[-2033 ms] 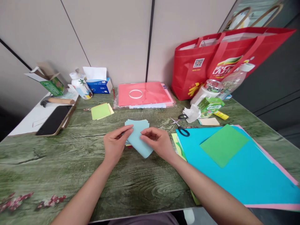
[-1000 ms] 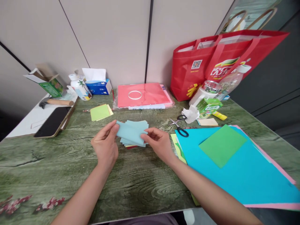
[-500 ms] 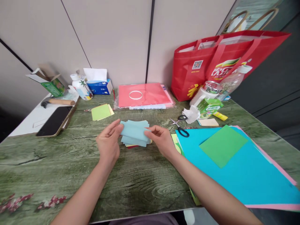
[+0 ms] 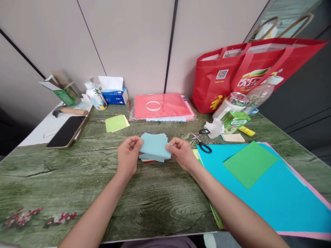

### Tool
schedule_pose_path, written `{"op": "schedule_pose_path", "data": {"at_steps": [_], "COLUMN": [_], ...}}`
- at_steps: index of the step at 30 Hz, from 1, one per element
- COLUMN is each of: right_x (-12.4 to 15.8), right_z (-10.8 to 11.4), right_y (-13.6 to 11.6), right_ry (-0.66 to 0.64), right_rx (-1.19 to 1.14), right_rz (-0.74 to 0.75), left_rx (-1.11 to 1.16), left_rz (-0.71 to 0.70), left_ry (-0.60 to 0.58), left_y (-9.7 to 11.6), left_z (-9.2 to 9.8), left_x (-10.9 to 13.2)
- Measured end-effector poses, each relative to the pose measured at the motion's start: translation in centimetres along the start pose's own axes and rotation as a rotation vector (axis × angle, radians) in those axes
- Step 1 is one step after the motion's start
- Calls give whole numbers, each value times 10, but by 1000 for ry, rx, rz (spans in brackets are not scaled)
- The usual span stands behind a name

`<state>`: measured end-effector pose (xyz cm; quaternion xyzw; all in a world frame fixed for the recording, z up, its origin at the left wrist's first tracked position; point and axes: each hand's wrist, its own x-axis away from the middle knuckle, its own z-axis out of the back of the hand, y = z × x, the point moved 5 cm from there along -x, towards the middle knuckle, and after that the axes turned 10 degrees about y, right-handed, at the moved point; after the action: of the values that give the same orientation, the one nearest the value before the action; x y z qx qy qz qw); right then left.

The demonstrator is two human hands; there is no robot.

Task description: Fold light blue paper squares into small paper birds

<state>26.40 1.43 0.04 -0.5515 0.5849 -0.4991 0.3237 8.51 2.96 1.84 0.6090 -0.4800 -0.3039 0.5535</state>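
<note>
A light blue sheet of paper (image 4: pixel 156 150) is pinched at its left end by my left hand (image 4: pixel 127 154) and at its right end by my right hand (image 4: pixel 182 153). Both hands are closed, thumbs on top. The sheet lies over or just above a loose stack of paper pieces (image 4: pixel 155 137). Light blue pieces top that stack, while cream and dark red edges poke out below. Whether the held sheet touches the stack, I cannot tell. To the right of my right hand lie scissors (image 4: pixel 200 139) with black handles, blades slightly apart.
Large blue paper (image 4: pixel 261 206) with a green square (image 4: pixel 250 164) covers the right side. Farther back are a red bag (image 4: pixel 217 82), a green box (image 4: pixel 236 121), wrapped red paper (image 4: pixel 170 106) and yellow-green notes (image 4: pixel 115 123). A phone (image 4: pixel 66 132) and hammer (image 4: pixel 73 111) lie left.
My hands have brought the light blue sheet slightly nearer to me and to the right over the stack, with the left hand moving more. The camera view has turned a little left.
</note>
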Motion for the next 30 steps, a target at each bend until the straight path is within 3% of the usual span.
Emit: {"op": "schedule_pose_path", "data": {"at_steps": [8,14,20,30], "right_x": [-11,-5,6,-11], "right_z": [16,26,29,20], "right_y": [2,3,9,17], "right_ry": [-50,-205,-233,-101], "right_rx": [100,256,149,-52], "right_rz": [-190,-376,-459,-373], "left_rx": [-260,-400,-146,30], "left_rz": [-133,-9,328,353], "left_ry": [-112,-149,-121,-52], "left_y": [0,1,-15,-21], "left_z": [-3,3,11,-1], "left_x": [1,15,33,13]}}
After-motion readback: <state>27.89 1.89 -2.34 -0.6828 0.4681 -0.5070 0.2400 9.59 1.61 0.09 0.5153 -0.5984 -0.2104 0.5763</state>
